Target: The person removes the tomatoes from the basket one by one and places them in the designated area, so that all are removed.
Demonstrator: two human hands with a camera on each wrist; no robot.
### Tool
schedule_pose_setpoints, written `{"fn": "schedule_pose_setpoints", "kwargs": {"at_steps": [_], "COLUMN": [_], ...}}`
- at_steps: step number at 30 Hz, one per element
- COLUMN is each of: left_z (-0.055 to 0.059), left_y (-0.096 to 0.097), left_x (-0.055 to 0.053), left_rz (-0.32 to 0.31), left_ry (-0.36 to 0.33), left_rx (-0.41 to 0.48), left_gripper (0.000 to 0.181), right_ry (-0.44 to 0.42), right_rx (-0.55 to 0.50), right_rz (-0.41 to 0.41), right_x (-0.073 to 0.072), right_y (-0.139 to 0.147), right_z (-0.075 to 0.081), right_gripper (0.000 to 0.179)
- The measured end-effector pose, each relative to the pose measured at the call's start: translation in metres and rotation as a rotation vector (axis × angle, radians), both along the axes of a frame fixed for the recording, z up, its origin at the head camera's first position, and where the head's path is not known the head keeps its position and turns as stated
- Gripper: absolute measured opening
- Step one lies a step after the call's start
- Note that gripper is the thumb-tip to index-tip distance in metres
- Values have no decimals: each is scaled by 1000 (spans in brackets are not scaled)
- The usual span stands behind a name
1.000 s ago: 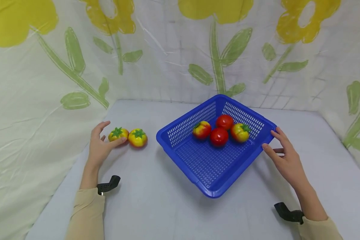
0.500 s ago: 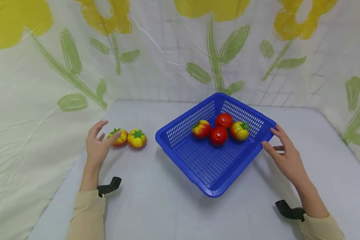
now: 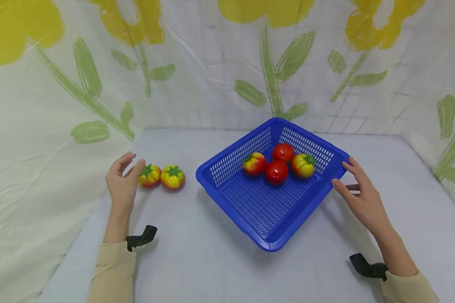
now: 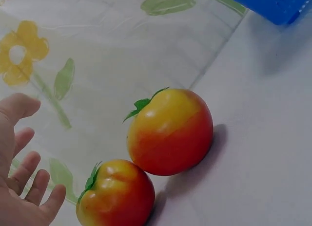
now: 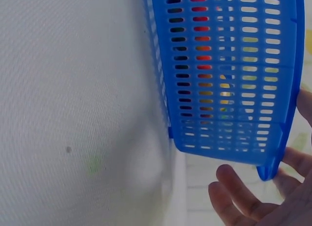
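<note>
Two yellow-red toy tomatoes with green leafy tops, a left one (image 3: 150, 176) and a right one (image 3: 172, 177), sit side by side on the table. My left hand (image 3: 122, 184) is beside the left tomato, fingers loosely bent and nothing in its grasp. The left wrist view shows a gap between this hand (image 4: 22, 175) and both tomatoes. A blue plastic basket (image 3: 227, 206) stands turned cornerwise and holds several tomatoes, some plain red, others yellow-red. At its right corner my right hand (image 3: 364, 202) holds the rim between thumb and forefinger, the other fingers hanging loosely below.
A white-covered table (image 3: 197, 261) carries everything. Behind it and to the left hangs a pale curtain (image 3: 197, 84) painted with yellow flowers. The basket's raised rim and slotted walls surround the tomatoes inside it.
My left hand has drawn back a little to the left, its thumb lifting off from over the left tomato. My right hand and the basket stay in place.
</note>
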State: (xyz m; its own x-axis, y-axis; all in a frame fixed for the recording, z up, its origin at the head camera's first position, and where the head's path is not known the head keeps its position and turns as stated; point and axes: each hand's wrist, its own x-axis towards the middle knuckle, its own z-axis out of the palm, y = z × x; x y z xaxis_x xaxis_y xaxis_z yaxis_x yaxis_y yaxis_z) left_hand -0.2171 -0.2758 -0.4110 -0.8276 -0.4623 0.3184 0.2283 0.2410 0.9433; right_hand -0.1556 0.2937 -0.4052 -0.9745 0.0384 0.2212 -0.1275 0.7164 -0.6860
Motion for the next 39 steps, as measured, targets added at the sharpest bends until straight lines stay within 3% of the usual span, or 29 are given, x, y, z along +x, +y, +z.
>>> {"fn": "schedule_pose_setpoints", "kwargs": {"at_steps": [6,13,22,26,32,39], "left_z": [4,17,39,51,71,93], "left_y": [10,26,66,83,107,135], "left_x": [0,2,-5,-8,-16,-26], "left_rz": [35,-33,-262,-352,-542,-791], "left_ry": [-6,76,163,167,131,59], "left_rx": [8,-10,-43,-108,-253,-514], "left_gripper": [34,35,36,38,42,53], "right_ry": [0,4,13,15,12,16], "right_rx": [5,3,-2,-10,-13,-12], "right_rz": [-5,-10,-11,-9,-5,-6], "right_x": [0,-1,-1,-1,-1,-1], "right_y": [0,-1,-3,-3,-3,-2], "right_z": [0,0,-3,-2,-2,-3], "right_gripper": [69,69,69,69,69,69]}}
